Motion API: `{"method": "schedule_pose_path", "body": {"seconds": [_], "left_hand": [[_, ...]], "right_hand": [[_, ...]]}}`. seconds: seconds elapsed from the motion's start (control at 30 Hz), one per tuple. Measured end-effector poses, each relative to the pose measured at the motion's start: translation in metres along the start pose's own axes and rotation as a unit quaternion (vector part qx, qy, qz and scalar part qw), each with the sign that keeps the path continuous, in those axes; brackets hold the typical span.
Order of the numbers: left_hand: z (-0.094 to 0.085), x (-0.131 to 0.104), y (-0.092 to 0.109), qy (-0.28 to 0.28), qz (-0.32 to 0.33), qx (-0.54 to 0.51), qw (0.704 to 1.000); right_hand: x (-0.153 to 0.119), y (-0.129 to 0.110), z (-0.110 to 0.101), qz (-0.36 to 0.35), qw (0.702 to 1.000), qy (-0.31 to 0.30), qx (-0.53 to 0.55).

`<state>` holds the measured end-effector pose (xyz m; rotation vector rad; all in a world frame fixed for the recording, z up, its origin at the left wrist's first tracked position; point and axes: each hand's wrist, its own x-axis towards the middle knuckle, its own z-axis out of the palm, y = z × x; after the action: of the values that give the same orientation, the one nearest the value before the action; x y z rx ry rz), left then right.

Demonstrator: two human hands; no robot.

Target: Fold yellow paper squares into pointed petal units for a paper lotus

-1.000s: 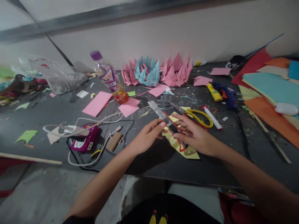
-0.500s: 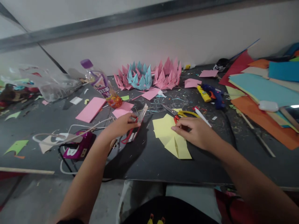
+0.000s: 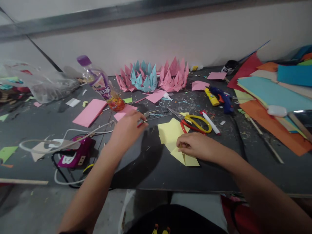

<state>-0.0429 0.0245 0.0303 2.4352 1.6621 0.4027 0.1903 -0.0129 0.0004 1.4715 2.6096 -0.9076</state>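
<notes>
My left hand (image 3: 130, 128) is closed around a red-edged object (image 3: 140, 123) with a narrow silvery end; most of it is hidden by the fingers, so its kind is unclear. It is held above the dark table, left of the folded yellow paper (image 3: 168, 130). The fingers of my right hand (image 3: 192, 145) are curled together at the lower fold of this paper, with the fingertips partly hidden. Just beyond that hand lie scissors (image 3: 196, 123) with red and yellow handles, blades partly open. A white pen (image 3: 211, 123) rests beside them.
Pink and blue folded-paper crowns (image 3: 144, 78) stand at the back. A leaning bottle (image 3: 102, 86), pink sheets (image 3: 89, 113) and a purple power block (image 3: 78, 154) with cables are on the left. A blue glue gun (image 3: 226, 101) and stacked coloured paper (image 3: 278, 92) lie right.
My left hand has lifted and turned with the red-edged object, which is now mostly covered. My right hand has moved towards me to the paper's lower fold, uncovering the scissor handles.
</notes>
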Motion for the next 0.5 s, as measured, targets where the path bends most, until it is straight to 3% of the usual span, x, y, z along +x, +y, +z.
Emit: {"method": "schedule_pose_path", "body": {"seconds": [0.07, 0.13, 0.23, 0.37, 0.5], "left_hand": [[0.009, 0.001, 0.016, -0.086, 0.122, -0.070, 0.986], [0.021, 0.000, 0.031, -0.172, 0.239, -0.114, 0.949], [0.039, -0.006, 0.043, -0.211, 0.315, -0.083, 0.922], [0.049, -0.030, 0.047, -0.150, 0.375, 0.031, 0.914], [0.054, -0.062, 0.052, -0.064, 0.362, 0.048, 0.929]], "right_hand": [[0.001, 0.002, 0.002, -0.012, 1.000, 0.000, -0.003], [0.001, 0.003, 0.003, -0.018, 1.000, 0.002, -0.005], [0.001, 0.003, 0.002, -0.011, 1.000, 0.001, -0.011], [0.001, 0.002, 0.000, -0.009, 1.000, 0.009, 0.007], [0.001, 0.002, 0.005, -0.005, 0.999, 0.023, 0.025]]}}
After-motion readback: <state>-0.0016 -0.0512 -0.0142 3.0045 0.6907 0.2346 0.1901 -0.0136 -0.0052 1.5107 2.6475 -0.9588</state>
